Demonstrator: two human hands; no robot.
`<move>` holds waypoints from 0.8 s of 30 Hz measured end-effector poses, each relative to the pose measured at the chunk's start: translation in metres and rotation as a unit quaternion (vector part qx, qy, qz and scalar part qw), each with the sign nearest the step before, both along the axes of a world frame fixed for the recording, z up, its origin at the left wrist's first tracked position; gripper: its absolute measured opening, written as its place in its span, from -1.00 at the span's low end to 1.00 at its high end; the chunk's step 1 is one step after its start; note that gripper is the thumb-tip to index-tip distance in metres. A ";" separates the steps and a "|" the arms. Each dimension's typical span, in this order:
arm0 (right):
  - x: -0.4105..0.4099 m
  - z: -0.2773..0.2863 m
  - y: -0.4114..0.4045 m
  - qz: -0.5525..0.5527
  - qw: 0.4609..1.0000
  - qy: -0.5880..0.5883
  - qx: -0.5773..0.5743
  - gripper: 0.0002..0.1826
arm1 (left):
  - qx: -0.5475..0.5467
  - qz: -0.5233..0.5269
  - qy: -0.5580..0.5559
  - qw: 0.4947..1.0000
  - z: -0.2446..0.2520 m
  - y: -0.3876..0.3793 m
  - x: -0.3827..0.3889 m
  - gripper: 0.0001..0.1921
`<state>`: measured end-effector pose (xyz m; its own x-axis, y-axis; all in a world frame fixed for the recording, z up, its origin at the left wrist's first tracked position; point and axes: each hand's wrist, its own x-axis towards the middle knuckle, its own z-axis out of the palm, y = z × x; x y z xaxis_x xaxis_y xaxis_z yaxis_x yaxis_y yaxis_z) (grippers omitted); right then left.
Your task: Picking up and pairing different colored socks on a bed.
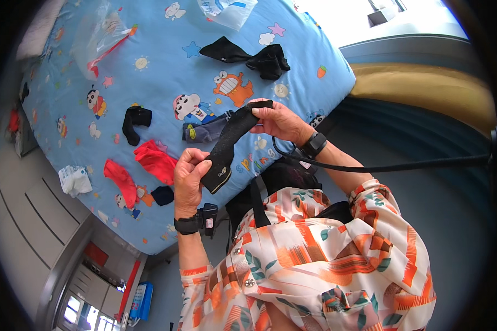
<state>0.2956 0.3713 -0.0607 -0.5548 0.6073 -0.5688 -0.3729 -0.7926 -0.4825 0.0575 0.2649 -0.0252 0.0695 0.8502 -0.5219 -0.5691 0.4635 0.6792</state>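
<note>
A black sock (232, 138) is stretched between my two hands above the bed. My left hand (191, 173) pinches the cuff end, which bears a small light mark and a pale edge line. The other end is gripped by my right hand (279, 120), thumb on top. Partly hidden behind this sock lies a grey-blue sock (205, 131) with a yellow-green patch. Left of my left hand are two red socks, one nearer (156, 160) and one farther out (121, 182), and a small dark folded sock (162, 195).
The blue cartoon-print bedsheet (149, 87) holds a bent black sock (136, 124), black socks (248, 57) at the far side, clear plastic bags (103, 41) (227, 12) and a crumpled white item (74, 181). A black cable (381, 167) runs past my right wrist.
</note>
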 end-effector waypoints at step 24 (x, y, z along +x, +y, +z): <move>0.013 -0.016 0.010 0.008 0.978 -0.206 0.030 -0.71 | -0.015 -0.052 0.007 0.998 0.009 0.024 0.029 -0.81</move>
